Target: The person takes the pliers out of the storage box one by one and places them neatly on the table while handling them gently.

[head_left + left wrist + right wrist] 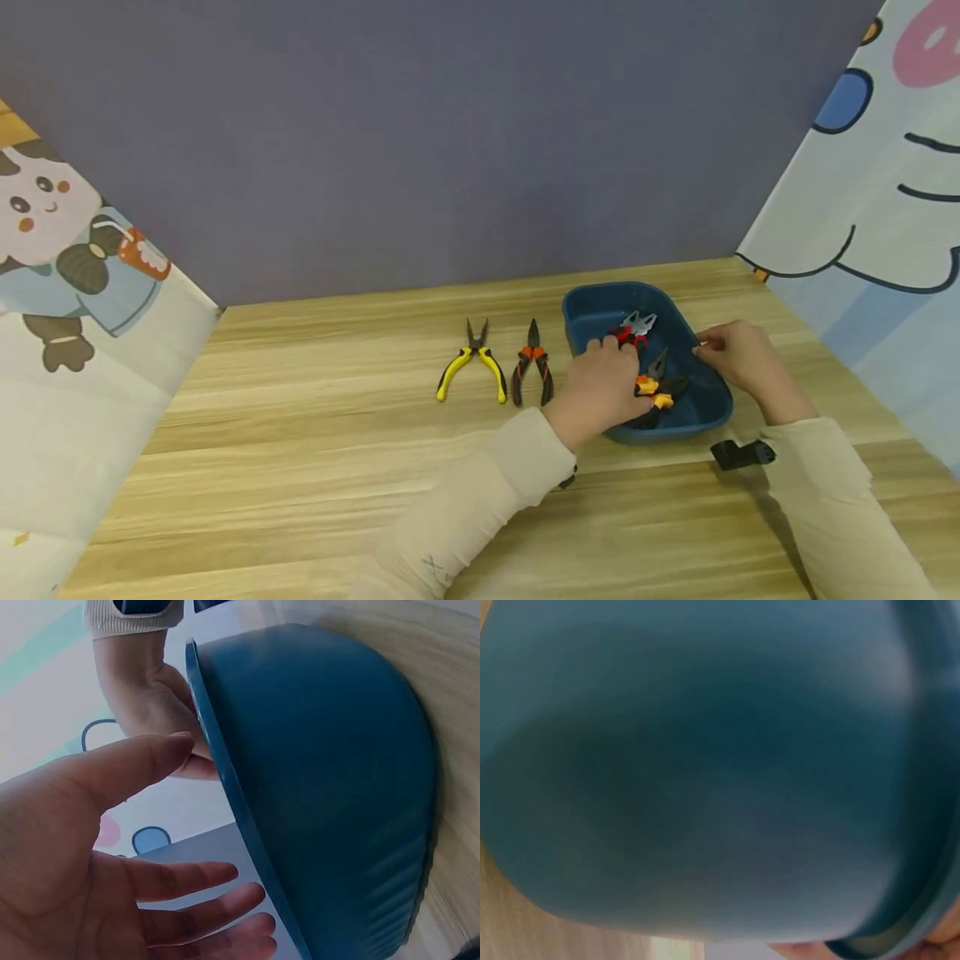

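My left hand (603, 383) reaches over the near left side of a dark blue plastic tub (702, 408). In the left wrist view its fingers are loosely spread beside the tub's rim, with nothing between them. My right hand (738, 358) pinches the rim on the tub's right side; the right wrist view is mostly filled by the tub wall (742, 825). Inside the tub lie red-handled pliers (637, 325) and orange-and-black pliers (662, 400), partly hidden by the left hand. Left of the tub, yellow-handled needle-nose pliers (472, 360) and orange-and-black needle-nose pliers (533, 358) lie on the table.
The wood-grain table (300, 433) stretches left and toward me. A grey panel (450, 150) stands along its back edge. Cartoon-printed white panels (885, 208) close off both sides. A black wrist device (742, 454) sits by the right sleeve.
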Motion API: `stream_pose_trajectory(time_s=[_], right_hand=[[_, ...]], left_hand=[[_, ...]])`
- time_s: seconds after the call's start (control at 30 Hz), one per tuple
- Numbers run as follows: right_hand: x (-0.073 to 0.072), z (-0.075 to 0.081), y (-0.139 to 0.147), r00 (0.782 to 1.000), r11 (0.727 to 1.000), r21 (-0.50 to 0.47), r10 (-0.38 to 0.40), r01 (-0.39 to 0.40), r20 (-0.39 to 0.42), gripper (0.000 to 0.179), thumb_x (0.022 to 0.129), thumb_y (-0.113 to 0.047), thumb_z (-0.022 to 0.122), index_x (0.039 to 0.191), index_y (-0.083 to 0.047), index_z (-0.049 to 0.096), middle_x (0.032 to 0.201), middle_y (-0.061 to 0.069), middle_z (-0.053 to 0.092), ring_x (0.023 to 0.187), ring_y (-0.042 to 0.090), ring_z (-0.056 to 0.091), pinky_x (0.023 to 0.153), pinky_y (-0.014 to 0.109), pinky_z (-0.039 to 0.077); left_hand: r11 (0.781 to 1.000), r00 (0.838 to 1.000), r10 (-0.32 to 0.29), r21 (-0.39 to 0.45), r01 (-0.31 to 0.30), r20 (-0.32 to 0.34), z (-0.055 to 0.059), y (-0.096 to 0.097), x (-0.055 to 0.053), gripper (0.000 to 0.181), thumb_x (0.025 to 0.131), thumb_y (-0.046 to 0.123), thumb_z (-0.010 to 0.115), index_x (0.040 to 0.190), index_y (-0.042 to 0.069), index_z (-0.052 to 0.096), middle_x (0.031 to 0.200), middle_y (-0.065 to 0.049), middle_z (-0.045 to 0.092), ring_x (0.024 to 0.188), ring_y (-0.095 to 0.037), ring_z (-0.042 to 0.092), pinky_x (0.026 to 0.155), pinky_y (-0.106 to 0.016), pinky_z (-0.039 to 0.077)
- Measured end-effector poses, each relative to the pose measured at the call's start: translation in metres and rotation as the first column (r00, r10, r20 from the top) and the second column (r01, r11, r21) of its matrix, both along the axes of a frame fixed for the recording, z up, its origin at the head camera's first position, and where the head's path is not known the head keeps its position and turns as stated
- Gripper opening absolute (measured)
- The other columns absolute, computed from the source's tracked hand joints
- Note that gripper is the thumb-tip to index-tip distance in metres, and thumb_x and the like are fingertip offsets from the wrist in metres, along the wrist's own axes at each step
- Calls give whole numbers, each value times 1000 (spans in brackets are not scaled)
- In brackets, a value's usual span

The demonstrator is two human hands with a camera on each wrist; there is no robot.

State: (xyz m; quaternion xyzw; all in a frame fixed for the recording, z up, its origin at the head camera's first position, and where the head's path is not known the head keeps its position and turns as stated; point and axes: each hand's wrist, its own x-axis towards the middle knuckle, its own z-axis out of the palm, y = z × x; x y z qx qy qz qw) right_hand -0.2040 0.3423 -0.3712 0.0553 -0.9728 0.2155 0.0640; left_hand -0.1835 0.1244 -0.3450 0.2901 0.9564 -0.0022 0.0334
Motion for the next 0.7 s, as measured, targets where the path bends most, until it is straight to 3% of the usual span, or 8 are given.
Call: stream_pose_trajectory(time_s=[0.2,0.47,0.7], right_hand=[[0,-1,1,1000,1000,5,0,0,6,29,85,-7,61,103,16,63,80,24,68,73,39,63,67,51,49],[1,-2,0,1000,1000,8,10,-10,-6,28,85,-6,62,102,16,64,79,24,68,73,40,63,67,52,49],[0,-2,0,999,1000,13,15,-15,-31,27,84,-5,63,101,16,64,78,24,68,72,40,63,67,52,49]], left_hand=[[999,998,50,-12,-50,30,-6,14,3,61,77,62,64,120,21,54,111,1,52,95,-14,50,66,-24,48],[988,990,119,-112,-111,70,-13,30,3,67,72,65,67,123,24,52,112,3,50,99,-12,49,71,-25,49],[985,987,127,-128,-114,97,-16,36,0,65,73,61,69,125,25,53,120,4,50,104,-13,50,75,-26,50]])
